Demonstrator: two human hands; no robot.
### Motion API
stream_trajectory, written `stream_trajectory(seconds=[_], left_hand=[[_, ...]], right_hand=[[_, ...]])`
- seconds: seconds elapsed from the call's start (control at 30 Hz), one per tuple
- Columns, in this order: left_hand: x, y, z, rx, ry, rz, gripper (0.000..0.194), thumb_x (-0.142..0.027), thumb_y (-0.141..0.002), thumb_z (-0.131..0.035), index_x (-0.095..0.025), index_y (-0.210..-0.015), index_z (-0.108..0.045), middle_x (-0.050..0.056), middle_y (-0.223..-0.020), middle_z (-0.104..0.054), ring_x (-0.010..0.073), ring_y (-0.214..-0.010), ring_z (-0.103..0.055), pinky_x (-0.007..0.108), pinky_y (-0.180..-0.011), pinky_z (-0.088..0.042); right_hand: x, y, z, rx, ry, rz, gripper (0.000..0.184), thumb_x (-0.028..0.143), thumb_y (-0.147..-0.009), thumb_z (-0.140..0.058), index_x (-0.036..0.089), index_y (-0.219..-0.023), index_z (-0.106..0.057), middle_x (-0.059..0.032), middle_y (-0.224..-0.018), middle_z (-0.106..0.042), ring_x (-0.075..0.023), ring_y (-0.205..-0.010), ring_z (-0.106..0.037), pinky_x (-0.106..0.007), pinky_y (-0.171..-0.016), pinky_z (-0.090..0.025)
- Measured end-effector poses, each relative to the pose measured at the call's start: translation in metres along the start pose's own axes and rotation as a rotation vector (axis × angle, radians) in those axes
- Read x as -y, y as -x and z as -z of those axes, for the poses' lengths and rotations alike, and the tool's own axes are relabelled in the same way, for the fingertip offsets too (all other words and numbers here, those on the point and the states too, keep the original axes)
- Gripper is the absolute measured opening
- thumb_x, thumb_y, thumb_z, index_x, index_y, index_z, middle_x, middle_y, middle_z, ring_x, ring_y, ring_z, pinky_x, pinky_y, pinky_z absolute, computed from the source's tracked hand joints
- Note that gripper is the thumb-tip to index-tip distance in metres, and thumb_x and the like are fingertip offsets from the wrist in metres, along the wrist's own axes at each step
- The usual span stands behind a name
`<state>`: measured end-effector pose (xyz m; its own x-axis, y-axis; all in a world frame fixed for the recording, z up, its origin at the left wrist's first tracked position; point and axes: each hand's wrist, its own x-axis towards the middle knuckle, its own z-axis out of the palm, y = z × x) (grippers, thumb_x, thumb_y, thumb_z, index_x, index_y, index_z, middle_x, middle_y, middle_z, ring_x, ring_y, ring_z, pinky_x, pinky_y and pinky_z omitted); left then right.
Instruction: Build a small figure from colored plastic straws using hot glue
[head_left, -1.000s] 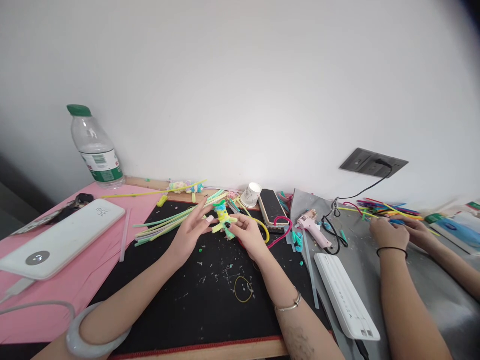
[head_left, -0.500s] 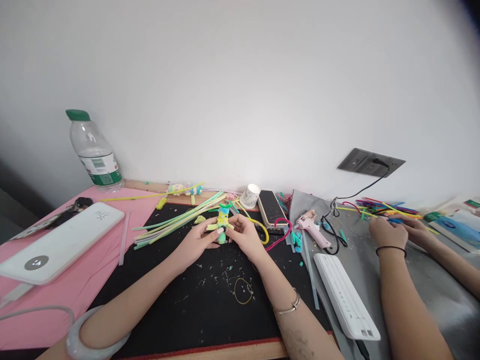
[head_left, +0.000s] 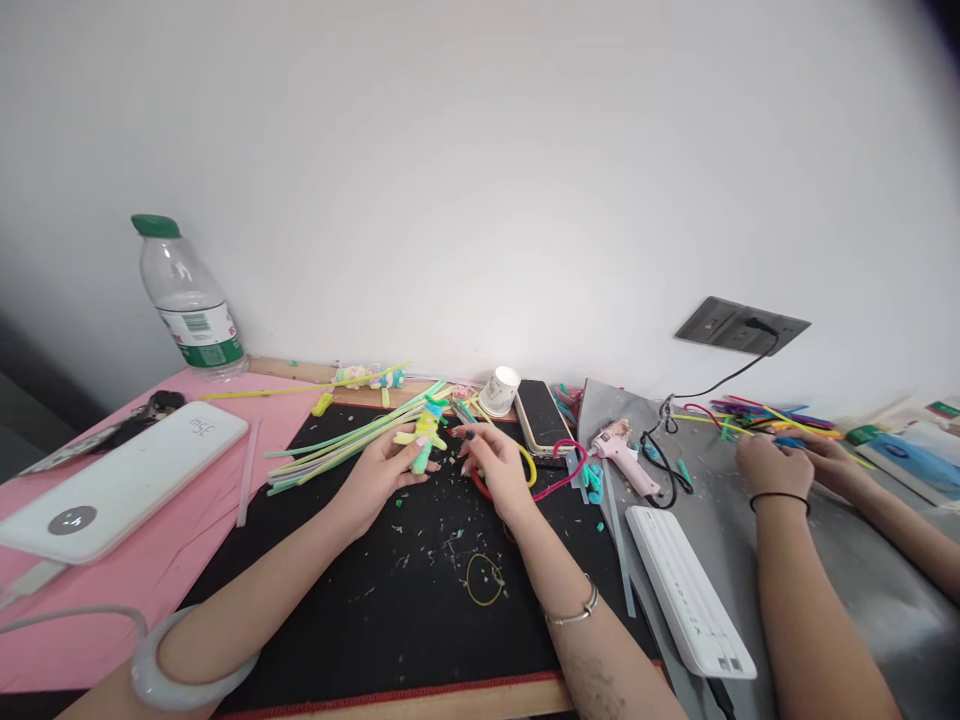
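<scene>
My left hand (head_left: 384, 465) is closed around the lower part of a small fuzzy pipe-cleaner figure (head_left: 429, 430). The figure is yellow and green with a blue top, and its yellow arms stick out sideways. Just to its right, my right hand (head_left: 496, 468) has curled fingers, apart from the figure. A yellow loop (head_left: 533, 468) and a red curved piece (head_left: 478, 484) show beside and under those fingers; whether they are gripped I cannot make out. Left of centre lies a bundle of pastel pipe cleaners (head_left: 337, 458).
A paper cup (head_left: 500, 391), a phone (head_left: 541, 415) and a pink glue gun (head_left: 628, 460) stand or lie ahead. White power banks (head_left: 690, 595) flank the black mat (head_left: 360, 630). A bottle (head_left: 191, 310) is at left. Another person's hands (head_left: 776, 470) work at right.
The figure has gone from both hands into my left hand alone, shifting left and tilting. My right hand has come away from it, and a red curved piece now shows beneath it.
</scene>
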<state>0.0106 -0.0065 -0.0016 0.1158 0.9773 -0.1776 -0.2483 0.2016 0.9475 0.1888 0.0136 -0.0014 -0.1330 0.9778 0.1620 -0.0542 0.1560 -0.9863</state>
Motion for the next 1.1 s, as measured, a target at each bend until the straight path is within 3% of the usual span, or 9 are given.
stream_trajectory(seconds=[0.1, 0.23, 0.43, 0.57, 0.8, 0.97, 1.1], left_hand=[[0.001, -0.004, 0.005, -0.098, -0.013, -0.034, 0.040, -0.051, -0.075, -0.066, -0.018, -0.096, -0.062, 0.005, -0.097, -0.067, 0.0188, -0.082, -0.067, 0.031, -0.075, -0.054], [0.001, -0.005, 0.007, -0.116, -0.322, -0.159, 0.037, -0.052, -0.078, -0.060, -0.016, -0.087, -0.065, 0.006, -0.091, -0.069, 0.0226, -0.084, -0.064, 0.032, -0.073, -0.050], [0.003, 0.002, 0.001, 0.088, -0.925, -0.376, 0.025, -0.038, -0.081, -0.056, -0.020, -0.092, -0.069, 0.005, -0.092, -0.071, 0.0248, -0.088, -0.061, 0.037, -0.080, -0.047], [0.005, 0.002, 0.002, 0.128, -1.082, -0.514, 0.023, -0.032, -0.082, -0.053, -0.020, -0.095, -0.068, 0.006, -0.099, -0.070, 0.0252, -0.099, -0.058, 0.039, -0.091, -0.044], [-0.001, -0.001, 0.012, 0.047, -1.082, -0.543, 0.040, -0.013, -0.073, -0.046, -0.018, -0.108, -0.064, 0.007, -0.112, -0.066, 0.0234, -0.107, -0.056, 0.037, -0.098, -0.042], [-0.006, -0.011, 0.028, -0.267, -1.241, -0.610, 0.038, -0.013, -0.079, -0.041, -0.015, -0.110, -0.063, 0.009, -0.111, -0.065, 0.0268, -0.102, -0.053, 0.040, -0.092, -0.043], [-0.010, -0.018, 0.042, -0.283, -1.399, -0.618, 0.029, -0.018, -0.083, -0.045, -0.016, -0.103, -0.067, 0.010, -0.103, -0.067, 0.0289, -0.094, -0.053, 0.043, -0.086, -0.044]], right_hand=[[0.001, -0.001, 0.005, -0.227, 0.032, 0.045, 0.027, 0.041, -0.084, -0.053, 0.017, -0.072, -0.060, 0.0038, -0.055, -0.047, -0.0085, -0.046, -0.041, -0.023, -0.046, -0.034], [0.002, 0.001, 0.009, -0.367, 0.144, 0.095, 0.029, 0.039, -0.086, -0.049, 0.019, -0.065, -0.053, 0.0060, -0.050, -0.040, -0.0086, -0.044, -0.034, -0.023, -0.045, -0.028], [0.000, 0.001, 0.008, -0.365, 0.240, 0.109, 0.028, 0.036, -0.086, -0.046, 0.019, -0.064, -0.052, 0.0058, -0.049, -0.041, -0.0100, -0.046, -0.036, -0.024, -0.048, -0.030], [-0.002, 0.000, 0.008, -0.341, 0.285, 0.116, 0.027, 0.033, -0.085, -0.047, 0.019, -0.063, -0.053, 0.0049, -0.049, -0.044, -0.0107, -0.048, -0.038, -0.024, -0.050, -0.031], [-0.003, 0.000, 0.010, -0.378, 0.291, 0.115, 0.026, 0.033, -0.085, -0.046, 0.019, -0.064, -0.054, 0.0055, -0.049, -0.042, -0.0107, -0.048, -0.037, -0.024, -0.050, -0.030], [-0.004, 0.000, 0.009, -0.401, 0.292, 0.126, 0.028, 0.034, -0.086, -0.045, 0.019, -0.064, -0.054, 0.0060, -0.049, -0.040, -0.0107, -0.047, -0.037, -0.024, -0.049, -0.030], [-0.003, 0.000, 0.007, -0.368, 0.288, 0.118, 0.028, 0.033, -0.086, -0.046, 0.019, -0.063, -0.054, 0.0055, -0.048, -0.042, -0.0111, -0.046, -0.037, -0.024, -0.049, -0.030]])
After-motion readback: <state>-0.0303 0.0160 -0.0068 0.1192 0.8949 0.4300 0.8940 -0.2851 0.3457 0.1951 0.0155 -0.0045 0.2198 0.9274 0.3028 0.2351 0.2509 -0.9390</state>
